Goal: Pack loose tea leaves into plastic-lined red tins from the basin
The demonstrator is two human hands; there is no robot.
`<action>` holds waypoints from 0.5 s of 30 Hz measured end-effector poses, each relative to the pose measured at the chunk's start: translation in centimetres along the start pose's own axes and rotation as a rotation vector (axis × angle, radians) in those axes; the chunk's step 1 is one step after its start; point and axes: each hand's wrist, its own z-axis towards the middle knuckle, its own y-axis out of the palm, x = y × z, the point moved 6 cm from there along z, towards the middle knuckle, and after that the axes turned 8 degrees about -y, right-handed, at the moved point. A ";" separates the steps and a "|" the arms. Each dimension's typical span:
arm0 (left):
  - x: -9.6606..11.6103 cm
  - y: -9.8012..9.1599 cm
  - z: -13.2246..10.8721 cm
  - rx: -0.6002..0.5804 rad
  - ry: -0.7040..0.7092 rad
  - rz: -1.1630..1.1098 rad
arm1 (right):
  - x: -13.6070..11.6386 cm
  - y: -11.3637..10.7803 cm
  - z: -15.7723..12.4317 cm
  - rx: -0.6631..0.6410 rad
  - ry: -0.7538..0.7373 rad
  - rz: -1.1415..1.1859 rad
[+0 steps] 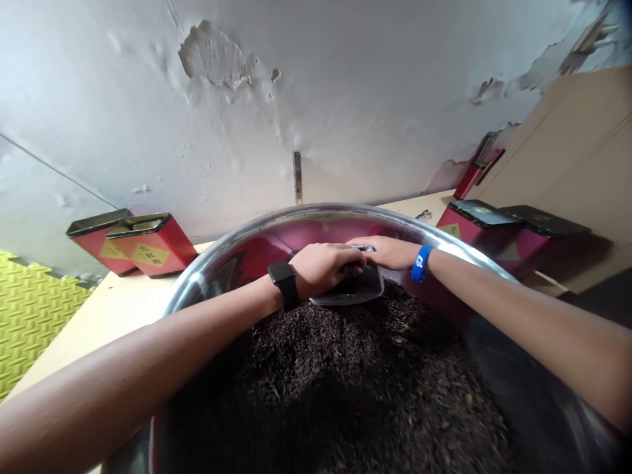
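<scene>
A large shiny metal bowl (296, 212) holds a heap of dark, dry, leaf-like bits (345, 368). At the bowl's far side, my left hand (323, 266), with a black watch at the wrist, has its fingers curled over a dark container with a pale rim (360, 289). My right hand (388, 252), with a blue wristband, meets the left one at the container's far edge; its fingers are partly hidden and closed on something I cannot make out. The container rests low, just above or on the heap.
Two red tins with yellow labels (160, 253) stand on the pale table (89, 316) at the left. More red tins (481, 230) stand at the right, near a cardboard sheet (582, 145). Behind is a peeling wall; yellow matting (34, 316) lies at far left.
</scene>
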 end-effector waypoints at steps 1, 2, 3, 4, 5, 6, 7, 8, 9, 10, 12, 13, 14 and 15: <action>0.0 -0.1 0.0 -0.001 -0.016 0.012 | 0.0 0.0 0.0 -0.005 -0.009 -0.004; -0.1 -0.2 0.0 -0.003 -0.032 0.029 | 0.0 0.0 0.1 -0.010 -0.018 -0.012; -0.1 -0.3 0.0 -0.005 -0.046 0.051 | 0.0 0.0 0.1 -0.015 -0.025 -0.022; -0.1 -0.3 0.0 -0.004 -0.057 0.075 | 0.1 0.0 0.1 -0.017 -0.028 -0.032; -0.2 -0.4 0.0 0.000 -0.064 0.097 | 0.2 0.0 0.1 -0.018 -0.027 -0.042; -0.2 -0.4 0.0 0.007 -0.069 0.111 | 0.2 0.0 0.1 -0.020 -0.024 -0.048; -0.2 -0.4 0.0 0.013 -0.071 0.118 | 0.3 0.0 0.1 -0.022 -0.024 -0.049; -0.3 -0.3 0.0 0.017 -0.072 0.120 | 0.3 0.0 0.1 -0.025 -0.025 -0.047; -0.3 -0.2 0.0 0.018 -0.068 0.118 | 0.3 0.1 0.1 -0.026 -0.028 -0.040; -0.3 -0.1 -0.1 0.020 -0.062 0.112 | 0.3 0.1 0.1 -0.025 -0.030 -0.030; -0.2 0.1 -0.1 0.025 -0.043 0.090 | 0.2 0.1 0.0 -0.021 -0.023 -0.019; -0.1 0.2 -0.2 0.030 -0.028 0.074 | 0.2 0.1 0.0 -0.018 -0.012 -0.024; 0.0 0.2 -0.2 0.036 -0.012 0.057 | 0.3 0.0 0.0 -0.015 0.002 -0.035; 0.2 0.2 -0.2 0.040 0.003 0.040 | 0.3 0.0 0.0 -0.012 0.014 -0.049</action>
